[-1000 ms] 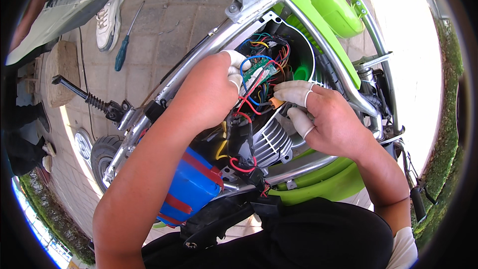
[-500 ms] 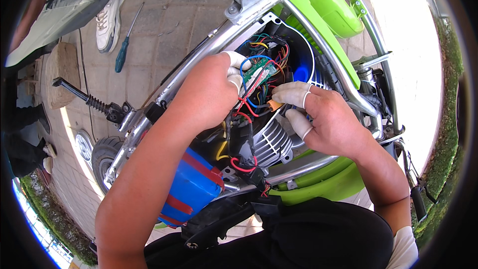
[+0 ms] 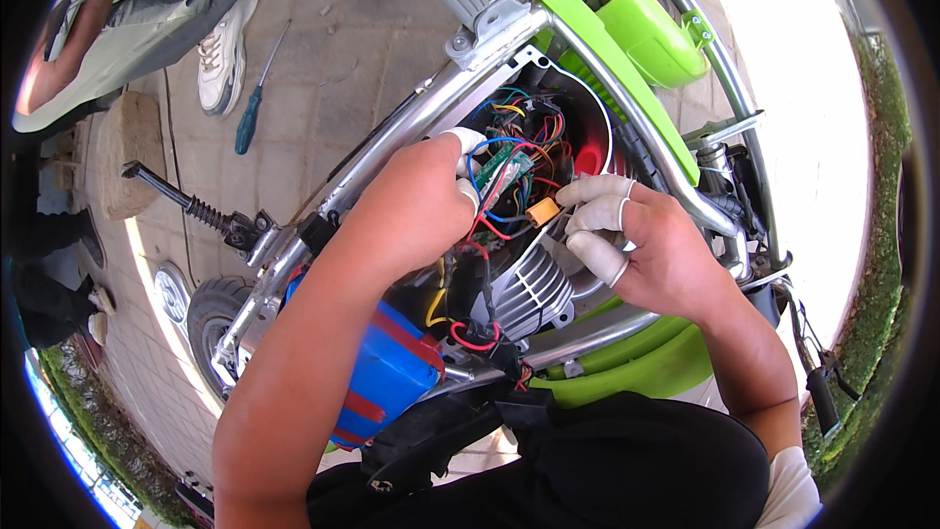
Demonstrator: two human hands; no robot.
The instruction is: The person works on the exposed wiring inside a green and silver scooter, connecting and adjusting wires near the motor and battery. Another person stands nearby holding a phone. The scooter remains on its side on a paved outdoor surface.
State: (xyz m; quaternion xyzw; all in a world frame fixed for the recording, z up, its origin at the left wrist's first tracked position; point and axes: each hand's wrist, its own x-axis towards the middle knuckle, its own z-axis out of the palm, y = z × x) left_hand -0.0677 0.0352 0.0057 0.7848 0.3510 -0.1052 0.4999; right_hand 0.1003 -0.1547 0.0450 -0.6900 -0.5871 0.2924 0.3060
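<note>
Far left: a screwdriver (image 3: 252, 110) with a teal handle lies on the paving, near someone else's white shoe (image 3: 223, 42). Well apart from your work.

Lower left: the blue battery pack (image 3: 384, 377) with red bands sits under your left forearm, inside the silver frame tube (image 3: 392, 142).

Your left hand (image 3: 416, 206) is curled over the open wiring bay. Its taped fingertips (image 3: 468, 142) are closed down on the small green circuit board (image 3: 504, 181) and the blue and red wires at it. Exactly how tight the pinch is, I can't tell; the back of the hand hides it.

The board's long axis runs diagonally, lower left to upper right, from your left fingers toward the tangle of wires (image 3: 524, 132) in the bay.

Just right of the board: the orange connector (image 3: 541, 211). It sits between your two hands, touching the right fingertips.

Your right hand (image 3: 651, 255) has taped fingers (image 3: 597, 191) extended, not fisted, with the tips pinched at the connector. So the right hand is nearer the connector, and the left is nearer the board.

Below both: the ribbed silver controller housing (image 3: 529, 294). Far right: the green body panel (image 3: 607, 69).
</note>
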